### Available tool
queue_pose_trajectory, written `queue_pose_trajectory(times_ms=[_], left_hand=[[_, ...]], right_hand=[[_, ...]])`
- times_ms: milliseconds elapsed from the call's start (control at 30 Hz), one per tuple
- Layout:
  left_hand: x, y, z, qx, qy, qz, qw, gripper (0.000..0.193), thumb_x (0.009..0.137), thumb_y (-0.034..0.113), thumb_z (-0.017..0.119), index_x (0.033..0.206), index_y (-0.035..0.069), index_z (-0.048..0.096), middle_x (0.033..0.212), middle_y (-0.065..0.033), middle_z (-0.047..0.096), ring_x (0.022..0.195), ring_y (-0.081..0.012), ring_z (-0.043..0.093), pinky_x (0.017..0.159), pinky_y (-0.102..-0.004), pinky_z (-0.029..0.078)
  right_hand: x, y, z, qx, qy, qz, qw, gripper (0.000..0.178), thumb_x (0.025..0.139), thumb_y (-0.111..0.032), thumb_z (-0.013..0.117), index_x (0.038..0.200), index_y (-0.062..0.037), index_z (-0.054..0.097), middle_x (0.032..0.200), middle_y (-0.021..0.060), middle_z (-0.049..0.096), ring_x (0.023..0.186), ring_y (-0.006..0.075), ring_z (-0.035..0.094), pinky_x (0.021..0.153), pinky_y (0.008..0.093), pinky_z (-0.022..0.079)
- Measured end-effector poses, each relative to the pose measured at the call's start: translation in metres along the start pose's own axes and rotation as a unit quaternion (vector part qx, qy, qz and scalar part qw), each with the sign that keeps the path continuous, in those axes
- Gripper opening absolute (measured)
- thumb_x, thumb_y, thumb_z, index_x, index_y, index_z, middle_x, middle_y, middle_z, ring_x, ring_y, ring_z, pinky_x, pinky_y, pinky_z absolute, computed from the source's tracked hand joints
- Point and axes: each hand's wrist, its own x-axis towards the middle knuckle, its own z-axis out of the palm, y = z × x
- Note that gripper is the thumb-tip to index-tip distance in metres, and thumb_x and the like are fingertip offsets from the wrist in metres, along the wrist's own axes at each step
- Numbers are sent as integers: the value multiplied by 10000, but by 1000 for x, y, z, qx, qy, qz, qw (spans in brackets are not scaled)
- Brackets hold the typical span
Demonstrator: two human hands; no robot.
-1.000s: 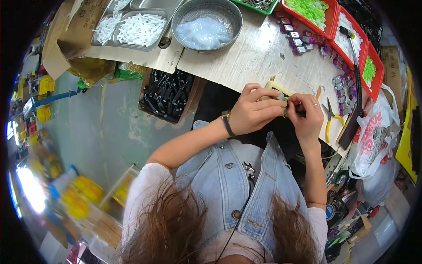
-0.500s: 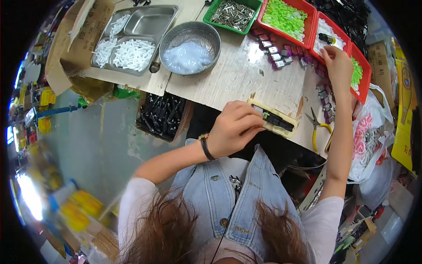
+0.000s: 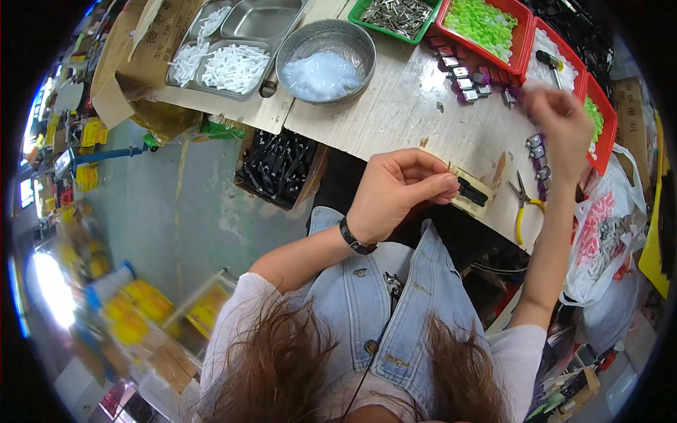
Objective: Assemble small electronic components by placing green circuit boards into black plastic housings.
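My left hand is closed in a pinch at the table's front edge, thumb against fingertips. A tiny thin sliver shows at the fingertips, too small to name. Just beyond them, a cream-coloured block fixture holds a black plastic part, and the hand partly covers both. Over the table's right side, my right hand is smeared by motion, so whether it holds anything cannot be seen. Past it, a tool with a black handle and thin shaft rests on white pieces in a red tray.
Yellow-handled pliers lie right of the fixture. Small metal-and-purple parts are scattered near a red tray of green pieces. A metal bowl, a compartment tray and a green tray of metal pins stand farther back.
My right hand has drawn back from the tray of white pieces, leaving the black-handled tool there. My left hand's fingers have shifted into a pinch above the fixture. The whole view has shifted slightly.
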Motion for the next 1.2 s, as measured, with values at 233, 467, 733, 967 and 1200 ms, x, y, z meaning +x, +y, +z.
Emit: queue_pose_trajectory(times_ms=[233,467,733,967,1200], left_hand=[[-5,-5,-1,-20,-21,5,1000,140,871,16,680,987,-48,636,926,-131,700,817,-168,689,754,-281,574],[-17,-6,-10,-23,-25,23,999,133,869,18,684,980,-44,645,906,-111,700,796,-141,679,753,-264,566],[-26,-15,-14,-28,-1,46,999,117,860,-5,688,948,-38,618,887,-106,691,808,-136,678,745,-246,559],[-15,-51,-22,400,43,413,817,196,727,-31,763,874,76,692,852,-62,651,797,-157,631,664,-254,484],[17,-52,-37,526,-28,519,673,214,682,49,771,870,76,674,1037,-43,692,1041,-249,635,861,-367,489]], right_hand=[[-121,-44,44,306,-98,96,942,90,788,91,655,819,20,609,886,99,697,800,106,655,721,232,540],[-137,-56,52,266,-78,78,958,95,788,84,671,831,20,616,890,105,701,788,106,656,700,236,548],[-144,-55,45,-36,-80,-236,968,205,726,88,721,909,13,667,903,162,718,804,182,705,704,256,551],[-156,-40,45,-20,-69,-91,993,191,729,102,705,894,14,663,878,108,687,751,174,679,681,253,553],[-136,-15,43,-106,-99,-115,983,164,746,62,698,880,-26,662,827,95,642,710,226,651,627,297,524]])
